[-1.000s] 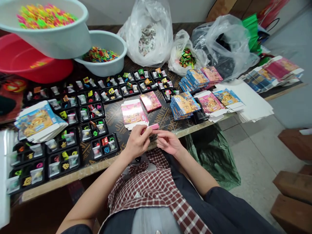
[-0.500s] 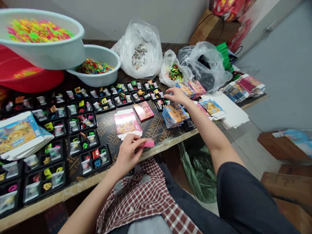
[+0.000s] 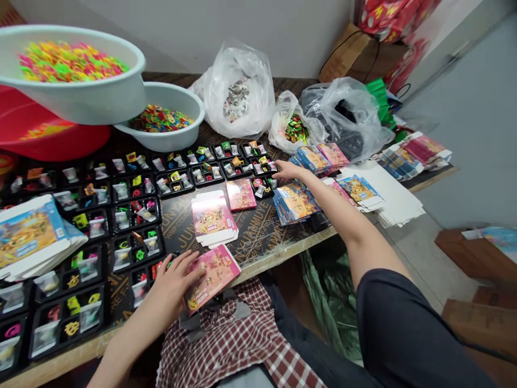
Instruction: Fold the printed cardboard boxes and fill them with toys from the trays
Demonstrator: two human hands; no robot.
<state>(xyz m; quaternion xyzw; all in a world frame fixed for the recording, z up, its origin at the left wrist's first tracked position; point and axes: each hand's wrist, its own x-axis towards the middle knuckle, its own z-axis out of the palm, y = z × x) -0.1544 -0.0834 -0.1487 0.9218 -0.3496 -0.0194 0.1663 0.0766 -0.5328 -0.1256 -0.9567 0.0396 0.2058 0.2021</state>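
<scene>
My left hand [image 3: 172, 283] grips a flat pink printed box [image 3: 214, 276] at the table's front edge, with the fingers over its face. Beneath that hand is a black compartment tray [image 3: 139, 288], partly covered. Reaching forward, my right hand [image 3: 287, 171] has its bent fingertips on the right edge of a small black tray [image 3: 264, 187] of wrapped pieces and coloured trinkets. Between my hands lie a stack of flat pink boxes [image 3: 214, 218] and a closed pink box [image 3: 241, 194]. A row of blue boxes [image 3: 297, 202] sits just below my right hand.
Many filled black trays [image 3: 135, 215] cover the left side. Flat blue cartons [image 3: 30, 231] lie over some. Pale blue basins [image 3: 169, 137], a red basin [image 3: 52, 145] and clear plastic bags [image 3: 238, 102] stand behind. White card sheets [image 3: 398, 199] overhang the right edge.
My left hand has moved left and turned the pink box so its printed face shows. My right fingers have come down onto the small tray, which sits slightly further left.
</scene>
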